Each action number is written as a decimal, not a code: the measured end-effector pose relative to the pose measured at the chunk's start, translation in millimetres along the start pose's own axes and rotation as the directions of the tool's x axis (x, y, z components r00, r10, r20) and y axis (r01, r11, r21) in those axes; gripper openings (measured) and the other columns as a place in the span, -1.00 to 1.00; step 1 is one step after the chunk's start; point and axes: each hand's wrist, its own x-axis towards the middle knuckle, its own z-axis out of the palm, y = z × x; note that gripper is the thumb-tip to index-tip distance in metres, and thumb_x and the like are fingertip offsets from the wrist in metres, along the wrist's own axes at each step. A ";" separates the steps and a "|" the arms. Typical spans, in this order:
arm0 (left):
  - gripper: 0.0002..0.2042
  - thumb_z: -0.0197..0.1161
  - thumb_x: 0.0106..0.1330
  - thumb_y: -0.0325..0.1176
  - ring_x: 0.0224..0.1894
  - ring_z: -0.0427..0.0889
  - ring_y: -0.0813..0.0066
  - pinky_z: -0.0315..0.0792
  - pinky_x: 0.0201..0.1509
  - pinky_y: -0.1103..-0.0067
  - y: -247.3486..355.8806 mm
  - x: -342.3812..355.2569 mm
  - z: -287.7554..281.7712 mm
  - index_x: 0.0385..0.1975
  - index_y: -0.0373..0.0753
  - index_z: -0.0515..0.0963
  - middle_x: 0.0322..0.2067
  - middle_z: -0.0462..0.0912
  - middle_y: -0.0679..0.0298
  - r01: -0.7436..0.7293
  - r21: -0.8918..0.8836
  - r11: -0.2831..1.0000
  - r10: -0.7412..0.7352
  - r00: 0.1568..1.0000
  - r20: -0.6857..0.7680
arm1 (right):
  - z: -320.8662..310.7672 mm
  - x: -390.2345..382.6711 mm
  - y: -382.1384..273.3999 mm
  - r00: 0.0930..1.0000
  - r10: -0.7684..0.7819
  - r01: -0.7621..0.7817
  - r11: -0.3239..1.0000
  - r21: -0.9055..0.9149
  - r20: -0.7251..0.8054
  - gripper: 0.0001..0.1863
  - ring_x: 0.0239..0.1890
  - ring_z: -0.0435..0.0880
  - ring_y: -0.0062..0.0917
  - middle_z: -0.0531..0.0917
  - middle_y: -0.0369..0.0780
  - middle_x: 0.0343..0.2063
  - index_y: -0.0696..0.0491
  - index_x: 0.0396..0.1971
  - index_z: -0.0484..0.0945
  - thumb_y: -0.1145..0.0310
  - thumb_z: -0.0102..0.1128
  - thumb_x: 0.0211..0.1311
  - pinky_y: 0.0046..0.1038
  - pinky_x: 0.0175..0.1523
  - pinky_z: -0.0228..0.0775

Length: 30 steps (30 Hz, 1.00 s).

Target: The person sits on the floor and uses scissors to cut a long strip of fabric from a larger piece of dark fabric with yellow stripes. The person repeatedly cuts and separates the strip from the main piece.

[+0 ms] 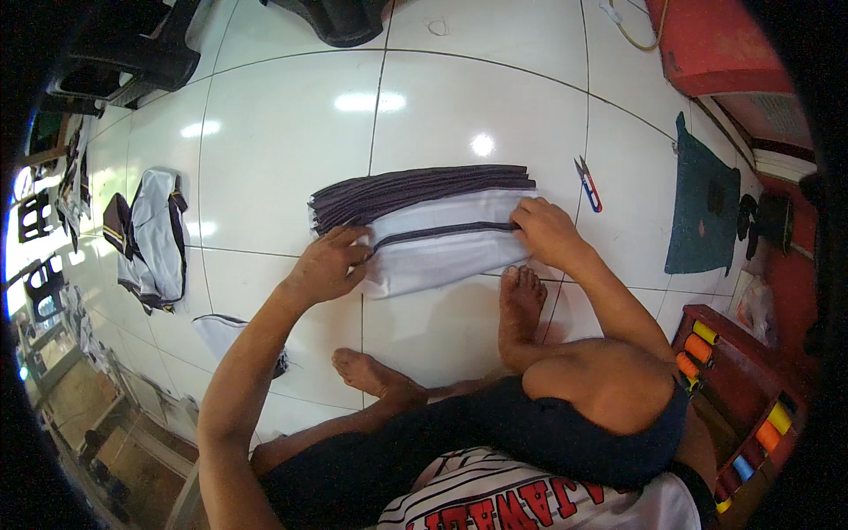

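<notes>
On the white tiled floor in front of me lies a stack of white fabric pieces with dark edges [415, 194], fanned in overlapping layers. The nearest white fabric piece [433, 265] has a dark strip running across it and spreads toward my feet. My left hand [332, 263] grips its left end, with thumb and fingers closed near the end of the strip. At the opposite end, my right hand [546, 231] pinches the fabric by the strip. Both hands partly hide the fabric's ends.
Right of the stack lie red-and-blue thread snips [590, 187], then a dark green cloth [702, 212]. A dark red box [751, 397] holds several thread spools. White-and-dark fabric pieces [159, 234] lie at left, another [216, 331] beside my left arm. Black plastic furniture [132, 53] stands at far left.
</notes>
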 end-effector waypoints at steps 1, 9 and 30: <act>-0.81 0.32 0.15 -0.41 0.05 0.57 0.18 0.52 0.11 0.30 -0.2 3.6 3.9 -0.24 -0.25 0.68 0.03 0.60 0.16 -0.007 0.072 0.997 0.010 0.999 -0.049 | 2.7 2.7 -3.7 0.997 -0.016 0.018 1.000 0.023 -0.081 -0.78 -0.09 0.61 -0.21 0.59 -0.16 -0.21 0.12 -0.19 0.62 0.45 0.30 0.14 -0.21 0.03 0.49; -0.83 0.33 0.15 -0.35 0.00 0.56 0.24 0.53 -0.08 0.31 -38.6 15.0 0.9 -0.27 -0.20 0.62 -0.07 0.56 0.22 0.134 0.473 0.871 -0.087 0.989 -0.121 | 9.8 44.7 -14.1 0.966 0.005 0.004 0.999 0.033 -0.258 -0.72 -0.10 0.61 -0.24 0.55 -0.18 -0.18 0.08 -0.08 0.59 0.41 0.29 0.21 -0.23 0.00 0.50; -0.92 0.22 0.29 -0.46 -0.10 0.63 0.19 0.54 -0.04 0.33 -66.8 28.1 -17.1 -0.33 -0.24 0.65 -0.24 0.65 0.20 0.185 -0.005 0.983 -0.180 0.944 -0.278 | 4.5 58.5 -12.8 0.978 0.101 -0.085 0.992 0.092 -0.180 -0.80 -0.12 0.65 -0.27 0.57 -0.21 -0.20 0.02 -0.17 0.55 0.35 0.29 0.25 -0.24 -0.04 0.54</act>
